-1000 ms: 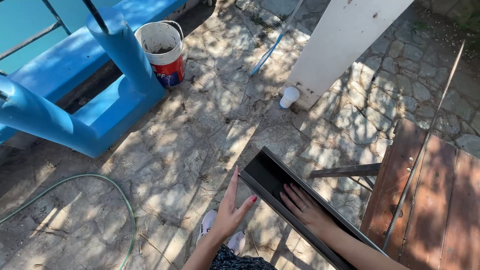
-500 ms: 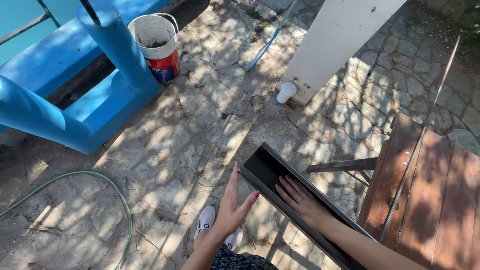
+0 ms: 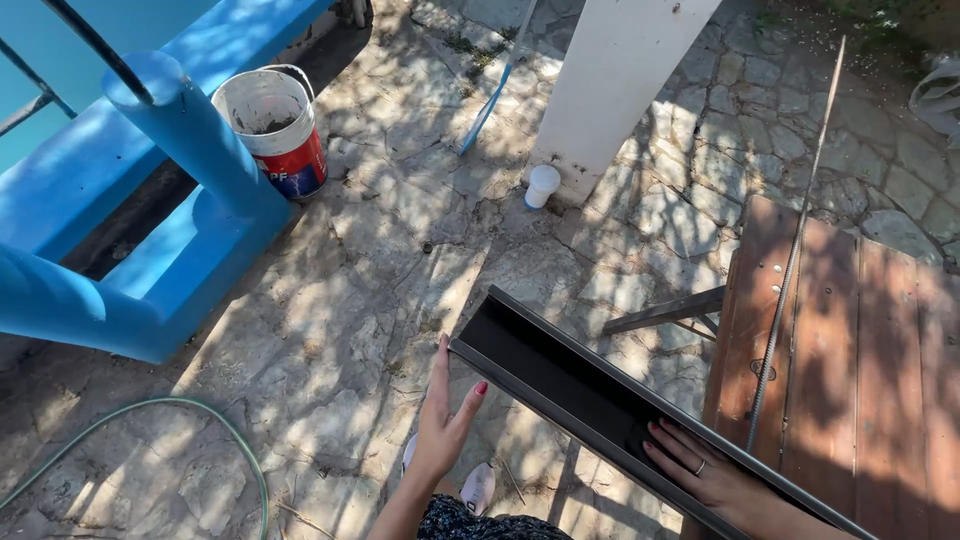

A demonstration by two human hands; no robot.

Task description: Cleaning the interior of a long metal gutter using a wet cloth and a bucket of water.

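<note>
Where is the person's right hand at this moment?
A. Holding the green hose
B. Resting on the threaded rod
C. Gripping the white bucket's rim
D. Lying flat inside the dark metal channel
D: the right hand lies with fingers spread inside the dark metal channel, while the left hand presses against the channel's outer wall near its open end.

Outdoor yard used as a work area

The ground was irregular stone paving [image 3: 400, 250] dappled with tree shade. A blue painted structure [image 3: 150, 230] stood beside a used paint bucket [image 3: 272, 130], a green hose [image 3: 200, 420] lay on the stones, and a white pillar [image 3: 610, 80] rose near a reddish wooden counter [image 3: 860, 380] carrying 1 steel rod [image 3: 790, 270].
</note>
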